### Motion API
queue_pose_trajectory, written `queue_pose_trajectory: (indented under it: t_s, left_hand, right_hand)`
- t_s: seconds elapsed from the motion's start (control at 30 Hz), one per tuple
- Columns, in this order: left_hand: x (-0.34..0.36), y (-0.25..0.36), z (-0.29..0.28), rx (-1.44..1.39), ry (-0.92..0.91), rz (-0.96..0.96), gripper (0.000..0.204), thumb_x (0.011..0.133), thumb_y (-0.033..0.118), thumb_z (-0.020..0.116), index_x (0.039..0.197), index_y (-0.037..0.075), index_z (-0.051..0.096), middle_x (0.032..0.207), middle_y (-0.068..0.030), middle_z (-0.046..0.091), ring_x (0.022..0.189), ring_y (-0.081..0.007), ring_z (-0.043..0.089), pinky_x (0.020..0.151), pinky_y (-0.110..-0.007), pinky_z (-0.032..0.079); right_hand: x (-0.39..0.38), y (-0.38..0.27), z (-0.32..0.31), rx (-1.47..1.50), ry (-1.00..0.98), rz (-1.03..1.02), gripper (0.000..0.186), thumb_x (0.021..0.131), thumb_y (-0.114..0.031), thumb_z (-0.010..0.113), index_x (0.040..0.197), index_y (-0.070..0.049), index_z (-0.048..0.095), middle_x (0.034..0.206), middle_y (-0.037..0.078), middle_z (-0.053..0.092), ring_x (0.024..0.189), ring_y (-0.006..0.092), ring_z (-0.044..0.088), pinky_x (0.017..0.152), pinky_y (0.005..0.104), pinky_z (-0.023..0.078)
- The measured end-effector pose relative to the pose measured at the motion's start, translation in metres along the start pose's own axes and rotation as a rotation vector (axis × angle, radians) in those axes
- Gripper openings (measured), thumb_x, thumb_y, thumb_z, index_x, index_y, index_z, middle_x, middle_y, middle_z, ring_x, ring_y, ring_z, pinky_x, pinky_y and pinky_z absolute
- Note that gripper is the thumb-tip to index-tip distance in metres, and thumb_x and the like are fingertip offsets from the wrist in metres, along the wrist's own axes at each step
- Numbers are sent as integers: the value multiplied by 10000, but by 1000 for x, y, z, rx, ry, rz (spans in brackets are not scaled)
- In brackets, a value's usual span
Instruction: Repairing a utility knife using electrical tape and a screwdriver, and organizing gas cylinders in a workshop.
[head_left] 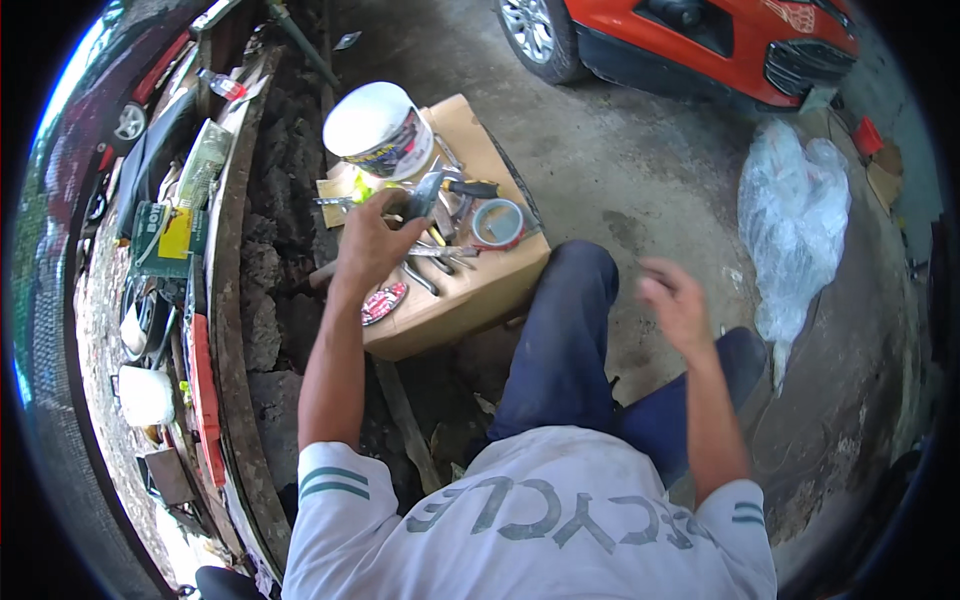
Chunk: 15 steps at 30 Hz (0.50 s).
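My left hand (376, 240) is over a cardboard-topped box, its thumb and fingers closed around something dark that they mostly hide. Right beside the fingertips is a bluish-grey flat piece (425, 194); whether I grip it too is unclear. Around this hand lie a screwdriver (470, 188) with a dark and yellow handle, a round tub (497, 222) with a pale blue rim, pliers-like tools with dark handles (420, 277) and a red patterned disc (381, 302). Above my right thigh, away from the box, my right hand (682, 305) hangs in the air, fingers loosely bent and apart, slightly blurred, with nothing visible in them.
A white bucket (375, 125) stands at the box's far left corner, on the cardboard (485, 290). Left of it runs a rough wooden ledge crowded with a green box (165, 240) and a bottle (222, 85). A red car (690, 50) is ahead; clear plastic wrapping (793, 225) lies right.
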<state>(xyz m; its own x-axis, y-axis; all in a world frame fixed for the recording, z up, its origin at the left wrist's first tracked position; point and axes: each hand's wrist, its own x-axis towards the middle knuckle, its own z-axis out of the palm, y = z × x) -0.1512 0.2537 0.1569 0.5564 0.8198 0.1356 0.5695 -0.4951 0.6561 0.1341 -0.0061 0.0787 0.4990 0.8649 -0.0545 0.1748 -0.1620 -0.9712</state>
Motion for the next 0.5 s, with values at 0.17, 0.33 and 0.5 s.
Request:
queue_pose_trajectory:
  t_s: [0.17,0.33,0.5]
  left_hand:
    - [-39,68,70,-739,-233,-86,411,755,74,728,1115,-58,577,928,-63,632,811,-105,577,722,-260,476]
    - [-53,77,145,-794,-441,5,361,802,89,696,1112,-41,565,928,-70,632,817,-116,595,702,-270,501]
    - [-72,88,180,-1519,-832,-428,355,985,253,453,1201,-23,511,1018,-132,617,811,-199,643,612,-319,576]
  right_hand:
    - [20,-67,71,377,-219,-112,313,914,-173,600,1166,9,568,867,46,619,711,102,582,602,236,467]
    - [32,-30,57,533,-111,102,143,872,-210,669,861,-69,652,693,-31,573,615,42,507,504,209,358]
    - [23,3,21,545,-36,221,150,865,-218,682,875,-71,654,698,-27,587,603,48,503,509,213,361]
